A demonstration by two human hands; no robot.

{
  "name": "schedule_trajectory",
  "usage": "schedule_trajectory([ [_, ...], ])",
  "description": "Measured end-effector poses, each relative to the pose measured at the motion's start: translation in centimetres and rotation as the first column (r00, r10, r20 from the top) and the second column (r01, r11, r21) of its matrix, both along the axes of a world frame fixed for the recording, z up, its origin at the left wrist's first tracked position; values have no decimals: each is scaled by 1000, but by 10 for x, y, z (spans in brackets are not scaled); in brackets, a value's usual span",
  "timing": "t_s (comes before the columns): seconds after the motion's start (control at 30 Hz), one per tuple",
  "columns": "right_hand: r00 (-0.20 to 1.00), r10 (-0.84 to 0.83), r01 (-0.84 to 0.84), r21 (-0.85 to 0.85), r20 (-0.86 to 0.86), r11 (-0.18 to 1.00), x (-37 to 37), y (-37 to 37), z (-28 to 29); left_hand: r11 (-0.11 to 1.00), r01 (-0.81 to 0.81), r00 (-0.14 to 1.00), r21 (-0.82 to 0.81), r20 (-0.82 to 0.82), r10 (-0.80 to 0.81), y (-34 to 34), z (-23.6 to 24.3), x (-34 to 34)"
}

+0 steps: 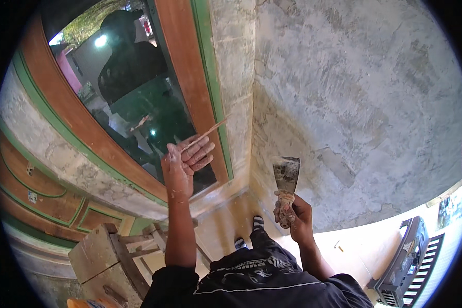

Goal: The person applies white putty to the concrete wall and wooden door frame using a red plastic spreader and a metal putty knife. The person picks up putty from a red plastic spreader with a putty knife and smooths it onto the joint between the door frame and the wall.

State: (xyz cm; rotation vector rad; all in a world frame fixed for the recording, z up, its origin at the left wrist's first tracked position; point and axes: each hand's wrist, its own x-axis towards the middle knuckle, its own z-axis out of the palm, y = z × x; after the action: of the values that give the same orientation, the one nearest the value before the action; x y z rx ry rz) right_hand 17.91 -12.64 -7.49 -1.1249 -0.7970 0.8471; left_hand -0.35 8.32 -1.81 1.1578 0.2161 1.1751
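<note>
My left hand [190, 159], dusted with pale plaster, is raised in front of the window. It holds a thin, long plaster-smeared strip [210, 131], seen almost edge-on, which slants up to the right past the fingers. Whether this is a flat blade or a stick I cannot tell. In my right hand [299, 218], lower and to the right, is a putty knife [286, 174]. Its blade points up with grey smears across it, and the fingers wrap round its caked handle. Both tools appear apart from the wall surfaces.
A grey, patchily plastered wall [354, 102] meets the window side in a corner. The window has a brown wooden frame [182, 51] with green trim. A worn wooden stand [100, 262] is at lower left, beside an orange object [79, 303]. A dark slatted bench [408, 262] stands right.
</note>
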Motion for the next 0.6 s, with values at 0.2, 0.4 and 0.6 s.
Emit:
schedule_trajectory([
  [0.2, 981, 176, -182, -82, -78, 980, -13, -28, 6, 824, -566, 805, -11, -222, 550, -36, -27, 5],
  [0.4, 937, 347, -348, -102, -24, 932, -11, -43, 17, 786, -616, 787, 46, 3, 617, -89, -23, -1],
  [0.6, 902, 433, -418, -271, -6, 867, 14, -69, 20, 692, -707, 706, 147, 94, 702, -146, -15, 11],
])
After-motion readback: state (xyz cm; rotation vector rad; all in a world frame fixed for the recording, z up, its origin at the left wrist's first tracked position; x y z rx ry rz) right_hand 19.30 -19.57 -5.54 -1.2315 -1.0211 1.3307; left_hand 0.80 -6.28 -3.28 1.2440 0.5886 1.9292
